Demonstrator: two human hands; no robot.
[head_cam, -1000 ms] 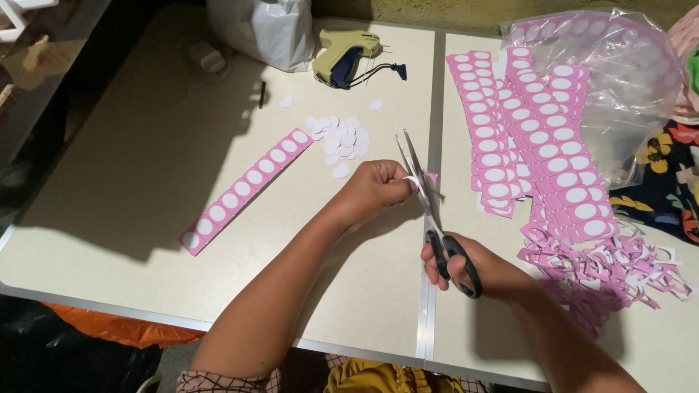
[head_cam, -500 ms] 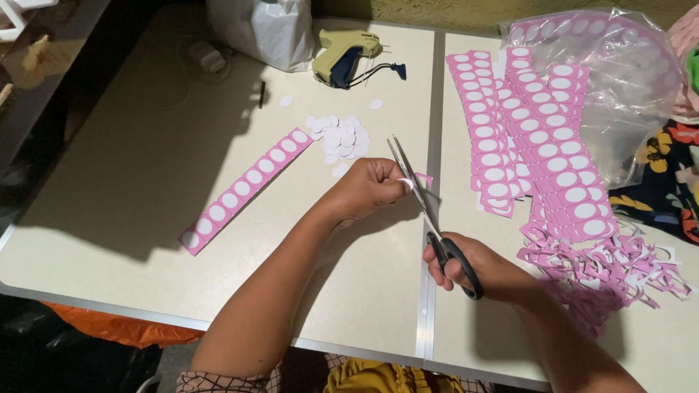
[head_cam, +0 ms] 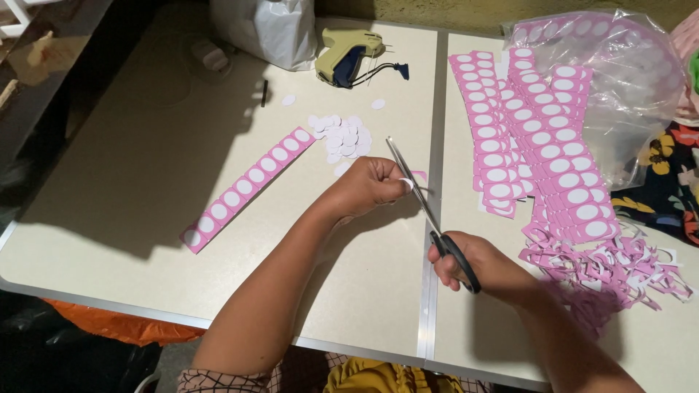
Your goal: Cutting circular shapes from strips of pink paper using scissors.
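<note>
Small pink-and-white paper piece (head_cam: 412, 182) sits pinched in the left hand (head_cam: 371, 185), fingers curled closed on it, just above the worktop (head_cam: 131, 189) near its middle seam. Scissors (head_cam: 429, 211) cross that piece, blades nearly closed, tips pointing far-left, black handles near-right. Right hand (head_cam: 477, 263) grips the scissor handles, fingers through the loops, closed tight. Both forearms come in from the near edge.

Just far of the left hand: loose pile of white paper circles (head_cam: 341, 135), a couple of strays further off. Left of that, one long pink strip with white circles (head_cam: 246, 188) lies diagonal on the worktop, near-left to far-right end. Right of the seam: stack of pink strips with white circles (head_cam: 535, 135), many, fanned out side by side. Near-right of the stack: heap of pink cut scraps (head_cam: 608, 266), tangled offcuts, just beside the right hand.

Far edge: tagging gun (head_cam: 349, 54), beige and dark blue, lying on its side. White plastic bag (head_cam: 269, 29) left of it. Clear plastic bag (head_cam: 619, 65) at far right, more pink strips inside. Floral fabric (head_cam: 670, 175) at right edge.
</note>
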